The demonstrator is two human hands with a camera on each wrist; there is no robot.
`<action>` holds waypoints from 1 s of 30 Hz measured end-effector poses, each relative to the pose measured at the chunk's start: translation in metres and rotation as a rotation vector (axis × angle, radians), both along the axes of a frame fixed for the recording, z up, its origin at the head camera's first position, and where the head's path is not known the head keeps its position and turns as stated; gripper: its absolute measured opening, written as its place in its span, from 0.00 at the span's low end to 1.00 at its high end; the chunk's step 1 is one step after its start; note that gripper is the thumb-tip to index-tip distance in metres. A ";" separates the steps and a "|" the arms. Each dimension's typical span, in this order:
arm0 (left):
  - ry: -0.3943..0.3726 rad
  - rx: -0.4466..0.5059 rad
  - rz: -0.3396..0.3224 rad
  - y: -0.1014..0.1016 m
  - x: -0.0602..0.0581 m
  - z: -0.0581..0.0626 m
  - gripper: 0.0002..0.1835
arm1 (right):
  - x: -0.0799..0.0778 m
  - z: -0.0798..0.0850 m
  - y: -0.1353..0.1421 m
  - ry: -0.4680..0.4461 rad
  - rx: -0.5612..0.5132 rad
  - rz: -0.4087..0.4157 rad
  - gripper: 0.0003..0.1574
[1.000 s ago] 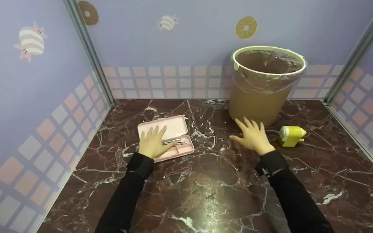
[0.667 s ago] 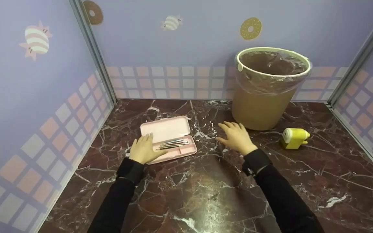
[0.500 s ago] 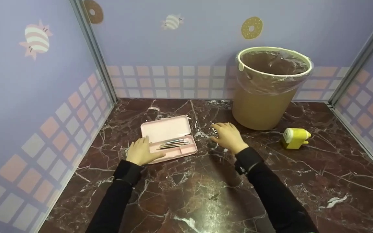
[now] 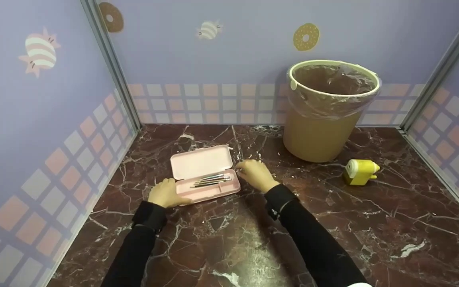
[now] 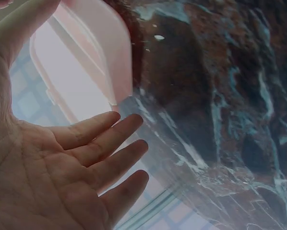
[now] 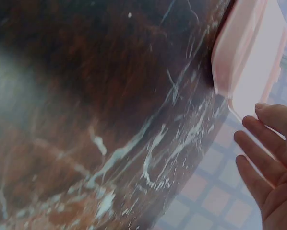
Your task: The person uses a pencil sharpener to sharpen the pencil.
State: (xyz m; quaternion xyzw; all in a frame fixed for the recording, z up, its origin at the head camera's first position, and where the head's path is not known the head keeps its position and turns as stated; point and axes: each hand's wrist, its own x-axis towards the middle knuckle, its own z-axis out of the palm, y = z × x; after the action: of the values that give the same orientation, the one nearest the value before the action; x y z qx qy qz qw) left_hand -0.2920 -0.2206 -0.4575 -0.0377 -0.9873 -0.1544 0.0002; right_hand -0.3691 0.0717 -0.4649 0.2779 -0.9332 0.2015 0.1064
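A pink pencil case [image 4: 199, 159] lies open on the marble-patterned table, its lid laid back. Several pencils [image 4: 212, 180] rest in the rear compartment of its base. My left hand [image 4: 163, 193] is at the case's left end, thumb along the front edge; in the left wrist view its fingers are extended beside the pink case wall [image 5: 117, 48]. At the right end is my right hand [image 4: 256, 174], fingertips close to the hinge side. The right wrist view shows its thumb and forefinger near the case [image 6: 232, 57], the other fingers loosely bent.
A tan bin [image 4: 317, 135] with a clear plastic liner stands at the back right. A small yellow-and-white block-shaped object [image 4: 361, 171] sits right of my right hand. White crumbs [image 4: 259, 155] are scattered behind that hand. Patterned walls [image 4: 213, 103] enclose the table.
My right hand has moved left from near the bin to the case's right end. My left hand has drawn back from over the case to its left end, uncovering the pencils.
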 end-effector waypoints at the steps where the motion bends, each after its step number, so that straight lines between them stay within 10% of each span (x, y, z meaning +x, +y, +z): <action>1: -0.006 0.002 -0.002 -0.001 -0.001 -0.001 0.46 | -0.001 -0.001 -0.003 0.010 0.001 0.010 0.11; 30: -0.031 0.006 -0.036 0.001 -0.007 -0.001 0.44 | -0.015 -0.019 -0.055 0.190 0.225 0.064 0.09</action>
State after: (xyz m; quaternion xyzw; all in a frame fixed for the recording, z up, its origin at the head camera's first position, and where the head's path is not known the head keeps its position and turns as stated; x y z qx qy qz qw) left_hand -0.2989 -0.2198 -0.4583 -0.0533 -0.9859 -0.1577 -0.0180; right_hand -0.3844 0.0167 -0.4841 0.3354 -0.9263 0.0716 0.1558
